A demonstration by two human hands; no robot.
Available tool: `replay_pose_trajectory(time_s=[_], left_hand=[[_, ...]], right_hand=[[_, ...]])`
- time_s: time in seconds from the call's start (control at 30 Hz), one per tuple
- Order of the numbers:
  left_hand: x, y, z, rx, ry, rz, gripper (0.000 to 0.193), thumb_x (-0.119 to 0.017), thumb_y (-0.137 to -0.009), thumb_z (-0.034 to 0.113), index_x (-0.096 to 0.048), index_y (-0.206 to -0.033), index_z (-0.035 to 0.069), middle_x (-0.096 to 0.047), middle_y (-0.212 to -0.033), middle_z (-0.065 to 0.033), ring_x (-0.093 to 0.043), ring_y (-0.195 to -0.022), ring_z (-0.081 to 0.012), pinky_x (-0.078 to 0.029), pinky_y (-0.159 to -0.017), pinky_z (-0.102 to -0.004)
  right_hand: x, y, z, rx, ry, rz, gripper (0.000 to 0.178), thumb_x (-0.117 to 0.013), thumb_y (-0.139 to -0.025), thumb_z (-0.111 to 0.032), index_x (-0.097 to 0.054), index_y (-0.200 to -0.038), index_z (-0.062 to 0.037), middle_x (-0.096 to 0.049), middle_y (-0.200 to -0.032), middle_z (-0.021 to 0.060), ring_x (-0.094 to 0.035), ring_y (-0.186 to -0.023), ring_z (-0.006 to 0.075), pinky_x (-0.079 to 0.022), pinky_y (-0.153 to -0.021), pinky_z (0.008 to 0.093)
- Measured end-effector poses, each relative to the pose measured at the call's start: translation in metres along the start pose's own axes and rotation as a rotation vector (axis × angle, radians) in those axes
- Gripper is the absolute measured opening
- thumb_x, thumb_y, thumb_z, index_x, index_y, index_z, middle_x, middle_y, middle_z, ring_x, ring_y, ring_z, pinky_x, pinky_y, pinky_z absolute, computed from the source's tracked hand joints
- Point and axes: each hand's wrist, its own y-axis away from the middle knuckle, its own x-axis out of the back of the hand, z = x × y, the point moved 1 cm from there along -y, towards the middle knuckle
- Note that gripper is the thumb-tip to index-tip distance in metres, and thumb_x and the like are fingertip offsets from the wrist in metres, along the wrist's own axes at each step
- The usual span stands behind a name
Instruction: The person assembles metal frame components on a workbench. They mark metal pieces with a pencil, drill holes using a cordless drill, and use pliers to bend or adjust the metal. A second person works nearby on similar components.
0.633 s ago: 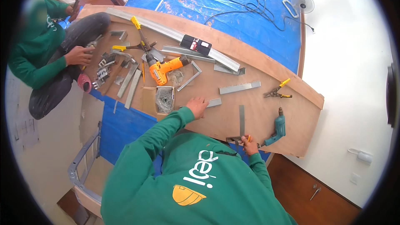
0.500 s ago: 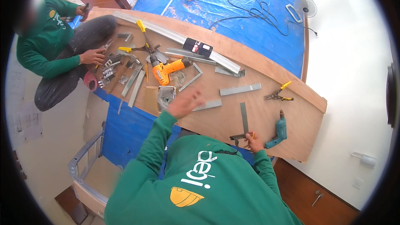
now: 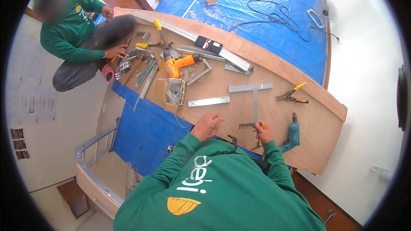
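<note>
pinched try square [image 3: 255, 110] and pencil [image 3: 263, 125] in right hand [image 3: 264, 134] at near edge of tabletop [image 3: 314, 143]; met metal channel [image 3: 239, 88], farther in, with square's far end. hung left hand [image 3: 208, 125] over same edge, apparently empty, with fingers loosely parted. saw no hand on channel: could have turned it through one nudge, losing the right angle. also risked snagging sleeve [image 3: 276, 156] on teal drill [image 3: 293, 131], toward near right corner, and jolting square.

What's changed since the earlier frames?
Right hand moved the square forward, away from the body; its blade now reaches the metal channel. Left hand came off the metal strip and back toward the body, now empty. Unchanged: right hand's grip on the square; teal drill and snips in place.
</note>
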Motion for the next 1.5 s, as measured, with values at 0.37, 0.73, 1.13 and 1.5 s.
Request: replay_pose_trajectory(time_s=[0.37,0.73,1.13,1.5], left_hand=[[-0.007,-0.043,-0.129,0.164,-0.246,0.008,0.073,-0.09,-0.081,0.02,-0.059,-0.146,0.011,-0.061,-0.137,-0.0144,-0.058,-0.129,-0.04,-0.05,-0.11,-0.0516],[-0.066,-0.015,-0.118,0.115,0.014,-0.003,0.063,-0.083,-0.091,0.02,-0.059,-0.149,0.011,-0.062,-0.134,-0.0136,-0.056,-0.128,-0.0378,-0.045,-0.112,-0.0519],[-0.075,-0.006,-0.117,-0.043,-0.086,0.081,0.079,-0.093,-0.081,0.025,-0.06,-0.152,0.015,-0.06,-0.143,-0.0111,-0.056,-0.129,-0.0368,-0.047,-0.111,-0.0518],[-0.081,-0.004,-0.108,-0.076,-0.223,0.123,0.07,-0.089,-0.085,0.032,-0.065,-0.15,0.023,-0.063,-0.15,-0.0051,-0.057,-0.127,-0.033,-0.046,-0.111,-0.0494]], right_hand=[[-0.028,0.054,0.01,-0.079,0.06,0.144,0.026,-0.066,-0.11,-0.025,-0.065,-0.123,-0.0021,-0.071,-0.089,0.0067,-0.054,-0.055,0.0083,-0.048,-0.049,0.026],[-0.113,0.008,0.013,-0.058,0.187,0.049,0.028,-0.062,-0.11,-0.02,-0.068,-0.125,0.0031,-0.076,-0.093,0.0072,-0.068,-0.075,0.0154,-0.057,-0.074,0.0342],[-0.187,-0.055,0.021,-0.112,0.382,0.26,0.016,-0.068,-0.104,-0.016,-0.07,-0.103,0.0,-0.077,-0.085,0.0096,-0.068,-0.07,0.0157,-0.054,-0.068,0.0354],[-0.168,-0.062,0.028,0.049,0.411,0.219,0.015,-0.069,-0.1,-0.015,-0.071,-0.1,0.0001,-0.078,-0.084,0.0114,-0.077,-0.081,0.0214,-0.058,-0.079,0.0388]])
